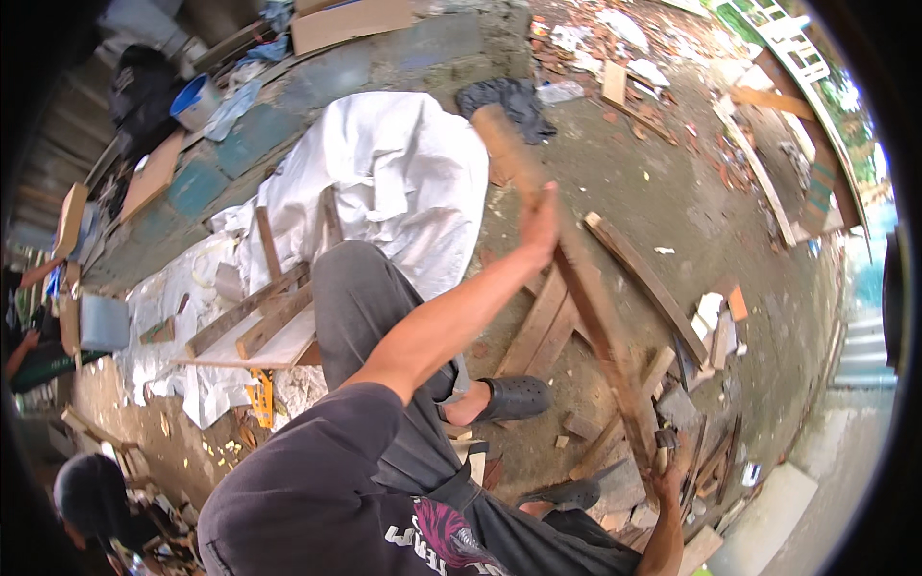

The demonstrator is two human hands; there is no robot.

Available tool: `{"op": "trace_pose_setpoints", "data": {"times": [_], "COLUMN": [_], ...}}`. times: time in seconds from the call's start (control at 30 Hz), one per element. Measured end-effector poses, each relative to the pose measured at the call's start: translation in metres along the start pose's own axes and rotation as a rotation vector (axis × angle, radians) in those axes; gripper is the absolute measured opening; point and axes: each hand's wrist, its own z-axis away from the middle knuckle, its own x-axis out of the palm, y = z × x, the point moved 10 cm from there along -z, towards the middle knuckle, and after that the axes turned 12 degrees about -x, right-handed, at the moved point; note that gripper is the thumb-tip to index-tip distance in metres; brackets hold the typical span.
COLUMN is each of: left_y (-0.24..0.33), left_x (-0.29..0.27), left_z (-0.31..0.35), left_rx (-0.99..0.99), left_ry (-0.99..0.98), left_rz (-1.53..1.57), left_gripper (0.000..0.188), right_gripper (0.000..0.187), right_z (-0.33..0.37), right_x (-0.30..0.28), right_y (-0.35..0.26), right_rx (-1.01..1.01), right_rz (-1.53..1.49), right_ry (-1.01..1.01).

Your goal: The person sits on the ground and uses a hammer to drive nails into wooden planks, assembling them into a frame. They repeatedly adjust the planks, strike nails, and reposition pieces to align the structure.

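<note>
A long brown wooden plank (597, 331) slants across the view, from near the white sheet down to the lower right. My left hand (541, 228) is closed around its upper part, which is smeared by motion. By the plank's lower end, my right hand (672, 468) is closed on a small dark-headed tool (664, 442) with a pale handle, which looks like a hammer. That hand touches or lies right against the plank; its exact grip is partly hidden. Beneath the plank, shorter boards (540, 324) lie on the ground.
Another beam (648, 286) lies to the right, near wood offcuts (715, 322). A white sheet (384, 182) covers something beside a block wall (279, 125). At my left knee is a wooden frame (254, 322), with a yellow tool (260, 396) below. Other people (91, 499) are at far left.
</note>
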Motion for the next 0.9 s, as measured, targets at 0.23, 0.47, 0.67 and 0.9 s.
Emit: {"op": "trace_pose_setpoints", "data": {"times": [0.23,0.47,0.67,0.9], "left_y": [0.042,0.057,0.067,0.087], "left_x": [0.167,0.186,0.188,0.201], "left_z": [0.084,0.142,0.170,0.219], "left_rx": [0.053,0.099,0.122,0.230], "left_ry": [-0.127,-0.252,-0.404,-0.624], "left_rz": [-0.147,-0.242,-0.330,-0.400], "left_gripper": [0.054,0.065,0.079,0.078], "right_gripper": [0.038,0.038,0.041,0.039], "right_z": [0.069,0.098,0.110,0.104], "right_x": [-0.011,0.005,-0.015,-0.064], "right_y": [0.042,0.029,0.006,-0.032], "right_rx": [0.168,0.323,0.193,0.186], "right_rz": [0.010,0.037,-0.240,-0.427], "right_ry": [0.213,0.238,0.387,0.483]}}
